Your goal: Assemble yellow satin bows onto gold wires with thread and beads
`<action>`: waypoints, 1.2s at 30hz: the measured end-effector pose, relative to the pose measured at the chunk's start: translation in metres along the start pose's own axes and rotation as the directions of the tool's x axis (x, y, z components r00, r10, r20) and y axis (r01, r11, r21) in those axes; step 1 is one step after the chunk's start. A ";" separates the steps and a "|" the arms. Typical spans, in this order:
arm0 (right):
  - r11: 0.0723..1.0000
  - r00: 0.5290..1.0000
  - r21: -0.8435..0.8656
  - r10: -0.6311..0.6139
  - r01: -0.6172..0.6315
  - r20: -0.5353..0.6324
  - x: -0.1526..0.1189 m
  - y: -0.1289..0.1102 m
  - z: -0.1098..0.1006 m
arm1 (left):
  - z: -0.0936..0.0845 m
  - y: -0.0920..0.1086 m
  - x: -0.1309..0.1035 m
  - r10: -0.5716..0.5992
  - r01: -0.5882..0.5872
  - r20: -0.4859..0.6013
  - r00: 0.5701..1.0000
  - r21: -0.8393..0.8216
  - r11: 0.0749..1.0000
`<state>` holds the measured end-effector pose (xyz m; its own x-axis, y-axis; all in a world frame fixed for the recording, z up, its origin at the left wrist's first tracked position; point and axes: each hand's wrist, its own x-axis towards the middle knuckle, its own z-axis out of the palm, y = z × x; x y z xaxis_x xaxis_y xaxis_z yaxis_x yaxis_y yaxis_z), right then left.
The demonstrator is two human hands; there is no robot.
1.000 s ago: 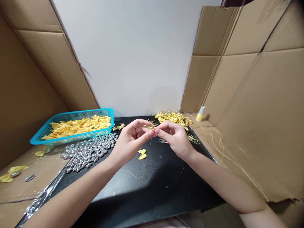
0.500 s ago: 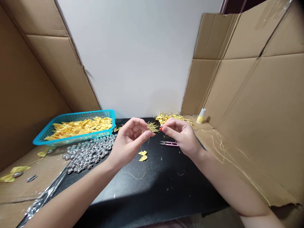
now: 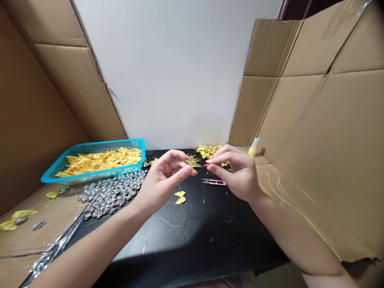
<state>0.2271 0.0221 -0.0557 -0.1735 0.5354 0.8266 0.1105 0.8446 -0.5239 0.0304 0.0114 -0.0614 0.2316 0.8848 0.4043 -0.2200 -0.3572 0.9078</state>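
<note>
My left hand (image 3: 166, 174) is raised over the table with thumb and forefinger pinched together. A thin thread (image 3: 179, 187) runs down from below its fingers to a small yellow ribbon bow (image 3: 180, 197). Facing it, my right hand (image 3: 237, 170) pinches a small red piece (image 3: 206, 165), whose kind I cannot make out; the fingers hide part of it. The two sets of fingertips are a little apart. Just below the right hand lie pink-handled thread snips (image 3: 213, 182) on the black table (image 3: 192, 248).
A turquoise basket (image 3: 45, 176) at the left holds many yellow ribbon pieces. Silver beads (image 3: 114, 194) lie in front of it. Finished-looking yellow bows (image 3: 207, 150) and gold strands (image 3: 193, 161) are behind my hands. A thread cone (image 3: 253, 147) stands at the right by cardboard walls (image 3: 330, 132).
My right hand has moved slightly right, away from my left hand, and more of the red piece shows. My left hand has barely shifted.
</note>
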 end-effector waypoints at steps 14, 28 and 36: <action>0.870 0.904 -0.256 -0.385 0.422 0.183 0.002 -0.006 -0.012 | 0.005 0.008 0.000 -0.222 0.237 0.089 0.971 -0.234 0.943; 0.866 0.895 -0.225 -0.434 0.446 0.102 0.001 0.002 -0.007 | 0.002 0.006 0.000 -0.219 0.267 0.211 0.953 -0.237 0.934; 0.863 0.881 -0.180 -0.469 0.473 0.066 0.004 0.005 -0.005 | -0.005 0.002 0.001 -0.219 0.271 0.265 0.939 -0.180 0.946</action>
<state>0.2322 0.0279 -0.0541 -0.2688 0.0753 0.9602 0.1890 0.9817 -0.0241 0.0258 0.0130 -0.0596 0.5169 0.8297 0.2108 -0.3160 -0.0439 0.9478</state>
